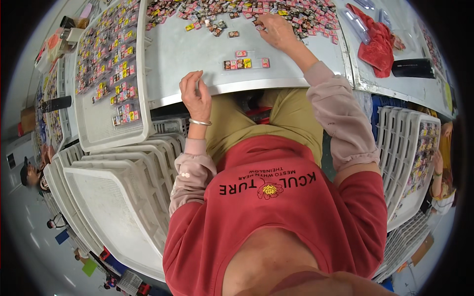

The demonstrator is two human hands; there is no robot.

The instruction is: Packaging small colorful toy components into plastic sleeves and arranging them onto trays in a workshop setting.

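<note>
My left hand (196, 93) hovers by the table's near edge, its fingers loosely curled, the thumb apart and nothing in it. Farther off, my right hand (277, 33) reaches down to the front of a wide pile of small printed blocks (316, 19) in pink, black and yellow. Its fingers are bent together among the blocks; what lies between the fingertips is hidden. Between the hands, near the edge, lies a clear plastic tray (254, 63) with a short row of blocks. One pink block (241, 54) is just above that row, another (265, 62) at its right. A loose dark block (233, 34) lies farther up.
At the left, a white plastic crate (143, 98) holds several filled clear packs. Stacked white crates (106, 197) stand below it, and more crates (395, 163) at the right. A red cloth (375, 54) and a black cylindrical object (414, 68) lie right. Other people are farther off.
</note>
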